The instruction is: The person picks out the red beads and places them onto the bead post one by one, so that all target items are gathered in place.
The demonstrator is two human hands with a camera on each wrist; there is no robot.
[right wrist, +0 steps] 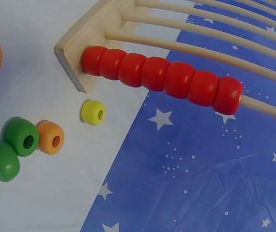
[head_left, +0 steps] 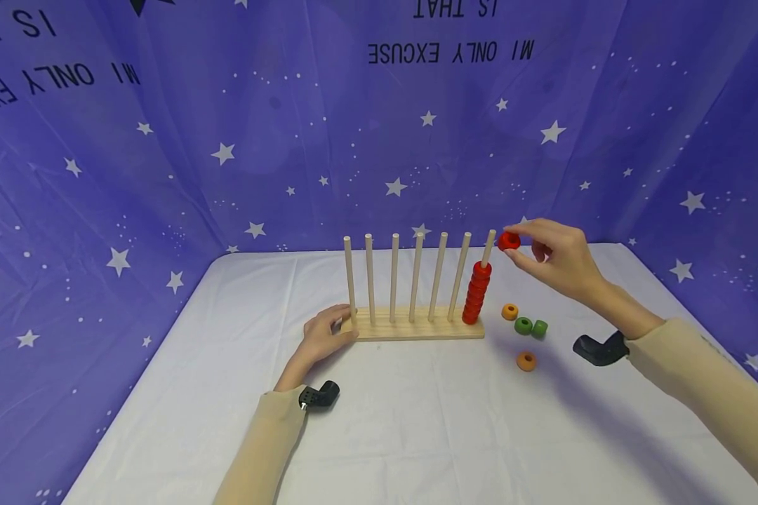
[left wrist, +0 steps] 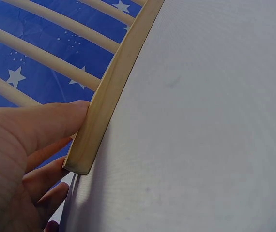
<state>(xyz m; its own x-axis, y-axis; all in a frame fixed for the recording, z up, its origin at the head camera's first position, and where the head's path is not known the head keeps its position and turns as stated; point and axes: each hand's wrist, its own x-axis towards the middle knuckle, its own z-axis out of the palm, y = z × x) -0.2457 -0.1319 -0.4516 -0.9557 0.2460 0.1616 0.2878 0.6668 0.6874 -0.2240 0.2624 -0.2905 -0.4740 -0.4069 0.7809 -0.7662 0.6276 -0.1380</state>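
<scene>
A wooden peg rack [head_left: 417, 331] with several upright pegs stands on the table. Its rightmost peg carries a stack of red beads [head_left: 476, 294], also large in the right wrist view [right wrist: 153, 73]; the peg's tip is bare. My right hand [head_left: 559, 256] pinches another red bead [head_left: 509, 241] between thumb and fingers, just right of that tip, apart from it. The right wrist view does not show this hand. At the rack's left end my left hand [head_left: 322, 335] grips the base, thumb [left wrist: 55, 123] on the front edge and fingers behind, partly hidden.
Right of the rack lie two green beads [head_left: 523, 325], an orange bead [head_left: 509, 311] beside them and another orange bead [head_left: 526, 361] nearer the front. The right wrist view also has a yellow bead [right wrist: 93, 112]. A blue star-patterned cloth [head_left: 391, 140] hangs behind the white table [head_left: 417, 421].
</scene>
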